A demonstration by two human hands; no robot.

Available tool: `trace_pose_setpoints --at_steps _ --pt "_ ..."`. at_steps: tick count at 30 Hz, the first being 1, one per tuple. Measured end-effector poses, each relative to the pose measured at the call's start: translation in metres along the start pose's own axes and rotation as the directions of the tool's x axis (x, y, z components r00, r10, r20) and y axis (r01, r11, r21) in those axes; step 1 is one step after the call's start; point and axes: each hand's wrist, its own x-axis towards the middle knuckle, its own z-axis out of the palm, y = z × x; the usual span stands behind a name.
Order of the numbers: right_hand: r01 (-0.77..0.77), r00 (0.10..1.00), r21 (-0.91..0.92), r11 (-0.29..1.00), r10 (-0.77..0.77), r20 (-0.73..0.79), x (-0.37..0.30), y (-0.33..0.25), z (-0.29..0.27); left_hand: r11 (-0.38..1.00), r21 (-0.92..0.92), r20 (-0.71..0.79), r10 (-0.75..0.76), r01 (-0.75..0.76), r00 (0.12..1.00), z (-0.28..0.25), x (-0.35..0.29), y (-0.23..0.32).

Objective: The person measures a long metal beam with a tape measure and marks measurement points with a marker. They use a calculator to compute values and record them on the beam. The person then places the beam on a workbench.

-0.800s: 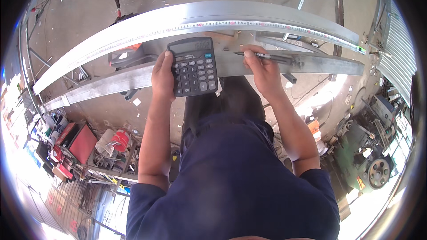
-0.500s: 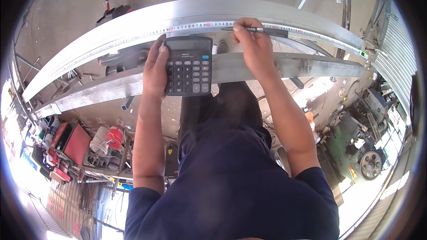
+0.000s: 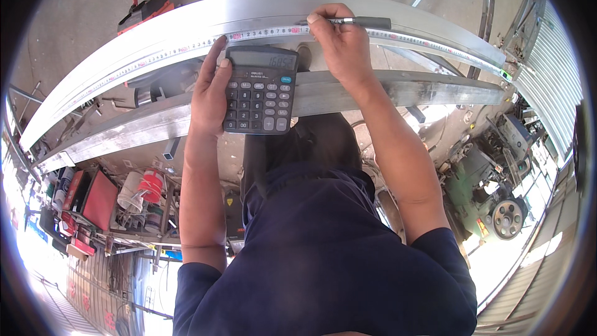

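My left hand (image 3: 211, 96) is closed on the left edge of a dark desk calculator (image 3: 260, 90), its thumb along the case beside the lit display. A black marker pen (image 3: 372, 23) sits pinched in my right hand (image 3: 339, 40), its tip pointing left just over the metal. Beneath the pen runs a yellowish-white tape measure (image 3: 267, 33), stretched along the near side of a long, shiny metal profile (image 3: 261, 11). The fingertips of my left hand come near the tape; whether they touch it I cannot tell.
A second, duller metal bar (image 3: 398, 93) lies nearer, parallel to the first. A red-and-black machine (image 3: 144, 15) rests on the floor beyond. Lower left stand a red case (image 3: 99, 199) and a red bucket (image 3: 151, 185); a green machine with a wheel (image 3: 508, 219) is at right.
The pen and my right hand have shifted left along the tape and slightly farther away. The calculator stays in my left hand, and the whole view has moved a little.
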Motion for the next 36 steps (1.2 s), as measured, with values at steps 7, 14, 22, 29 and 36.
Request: trace_pose_setpoints --at_steps 7,14,22,29,36 --pt "0.125 0.991 -0.05 0.991 -0.127 -0.032 0.005 0.003 0.01 0.999 -0.032 0.002 -0.011 0.011 1.0 -0.001 0.003 -0.001" --pt "0.141 0.989 -0.086 0.986 -0.144 -0.037 0.007 0.003 0.013 0.999 0.021 0.018 -0.05 0.049 0.999 -0.002 0.001 0.004" --pt "0.199 0.978 -0.147 0.969 -0.207 -0.039 0.009 0.009 0.018 1.0 0.005 -0.02 -0.022 0.022 1.0 -0.004 0.005 0.001" --pt "0.272 0.958 -0.22 0.937 -0.285 -0.031 0.009 0.012 0.019 1.0 0.022 -0.023 -0.016 0.016 1.0 -0.006 0.005 -0.002" --pt "0.265 0.958 -0.208 0.942 -0.281 -0.052 0.008 0.011 0.021 1.0 0.015 -0.006 -0.007 0.007 1.0 -0.008 0.006 -0.003"
